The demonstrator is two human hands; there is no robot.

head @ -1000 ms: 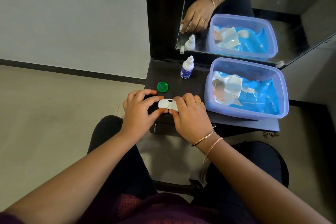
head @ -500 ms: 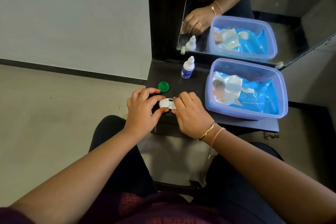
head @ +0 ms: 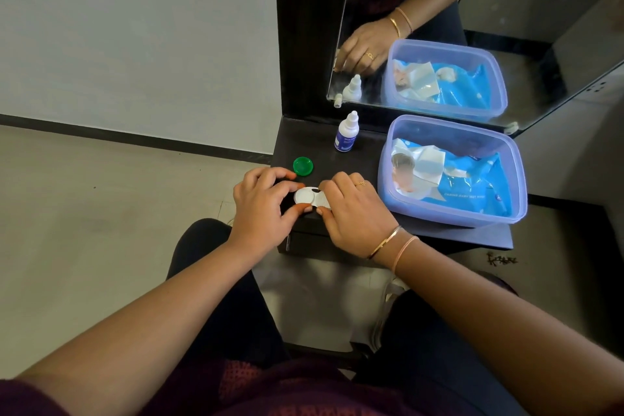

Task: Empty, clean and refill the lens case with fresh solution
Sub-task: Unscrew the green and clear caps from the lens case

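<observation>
A white lens case (head: 309, 197) lies on the dark shelf (head: 304, 142), near its front edge. My left hand (head: 261, 206) pinches the case's left well between thumb and fingers. My right hand (head: 354, 213) grips the right end, which its fingers hide. A green cap (head: 303, 166) lies loose just behind my left hand. A small white solution bottle (head: 347, 132) with a blue label stands upright further back, capped.
A translucent blue tub (head: 454, 213) holding a blue wipes pack and white sheets fills the shelf's right half. A mirror (head: 540, 44) stands behind it against a dark panel. My knees sit below the shelf edge.
Both hands stay on the lens case at the same spot; the fingers have shifted slightly. The bottle, green cap and tub have not moved.
</observation>
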